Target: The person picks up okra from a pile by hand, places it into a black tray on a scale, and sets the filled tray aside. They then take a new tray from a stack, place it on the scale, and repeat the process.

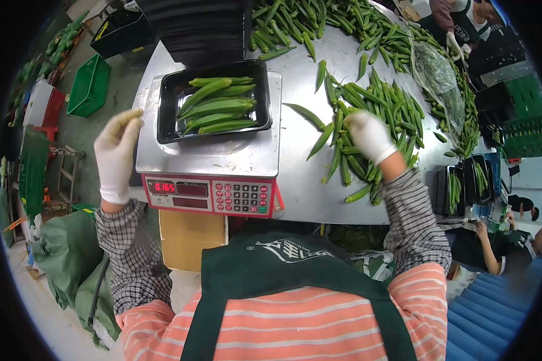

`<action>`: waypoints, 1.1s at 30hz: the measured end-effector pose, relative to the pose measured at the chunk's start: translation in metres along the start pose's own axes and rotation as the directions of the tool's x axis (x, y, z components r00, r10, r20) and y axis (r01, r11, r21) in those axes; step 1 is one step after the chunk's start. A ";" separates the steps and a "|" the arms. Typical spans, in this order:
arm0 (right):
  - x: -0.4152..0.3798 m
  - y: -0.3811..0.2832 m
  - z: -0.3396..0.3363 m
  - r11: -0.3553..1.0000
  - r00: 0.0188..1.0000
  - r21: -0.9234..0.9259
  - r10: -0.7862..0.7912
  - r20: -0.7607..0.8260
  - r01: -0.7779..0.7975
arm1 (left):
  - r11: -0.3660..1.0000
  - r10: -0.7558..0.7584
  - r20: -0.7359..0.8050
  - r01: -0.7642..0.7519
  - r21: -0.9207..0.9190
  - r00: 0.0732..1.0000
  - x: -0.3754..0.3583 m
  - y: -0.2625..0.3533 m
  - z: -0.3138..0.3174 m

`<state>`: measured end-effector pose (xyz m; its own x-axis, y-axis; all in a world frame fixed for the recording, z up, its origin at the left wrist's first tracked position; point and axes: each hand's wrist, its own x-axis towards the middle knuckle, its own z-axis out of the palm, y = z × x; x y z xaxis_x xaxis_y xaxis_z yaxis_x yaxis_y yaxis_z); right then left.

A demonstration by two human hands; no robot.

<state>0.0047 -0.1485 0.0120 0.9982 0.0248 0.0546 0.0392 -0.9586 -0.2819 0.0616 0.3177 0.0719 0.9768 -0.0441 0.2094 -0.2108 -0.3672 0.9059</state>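
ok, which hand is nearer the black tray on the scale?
Left. Left hand is just left of the black tray; right hand is farther, at the okra pile.

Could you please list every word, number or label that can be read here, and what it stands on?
"0.165": red digits on the scale's display.
Keypad: markings too small to read surely.
Wearer's green apron: white lettering, folded and blurred, unreadable.
Co-worker's apron, upper right: lettering too small to read.
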 end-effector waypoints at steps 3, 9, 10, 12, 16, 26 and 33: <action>-0.018 -0.015 0.051 0.938 0.971 -0.277 -0.162 0.174 0.206 | 0.994 -0.049 0.031 0.052 -0.096 0.998 -0.025 0.000 0.022; -0.005 -0.023 0.048 0.910 0.923 -0.216 -0.377 -0.073 0.354 | 0.994 -0.051 -0.095 0.041 -0.106 0.994 -0.049 0.000 0.020; 0.003 -0.028 0.044 0.930 0.945 -0.197 -0.324 -0.048 0.309 | 0.991 -0.072 -0.125 0.056 -0.122 0.990 -0.052 -0.001 0.016; 0.021 -0.042 0.044 0.964 0.976 -0.152 -0.218 0.010 0.217 | 0.985 -0.117 -0.185 0.091 -0.144 0.976 -0.061 -0.002 0.005; 0.054 -0.046 0.076 0.970 0.984 -0.243 0.041 0.175 0.003 | 0.981 -0.137 -0.211 0.103 -0.164 0.968 -0.073 -0.006 -0.006; 0.085 -0.155 -0.008 0.790 0.822 0.307 -0.393 -0.412 0.531 | 0.970 -0.188 -0.294 0.130 -0.208 0.937 -0.081 -0.027 -0.028; 0.093 -0.183 -0.016 0.710 0.720 0.181 -0.602 -0.345 0.681 | 0.990 -0.100 -0.259 0.071 -0.120 0.961 -0.068 -0.024 -0.041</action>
<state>0.0893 0.0251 0.0843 0.6794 0.4972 0.5397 0.7154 -0.6123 -0.3365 -0.0016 0.3676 0.0511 0.9499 0.2356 0.2056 -0.1436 -0.2553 0.9561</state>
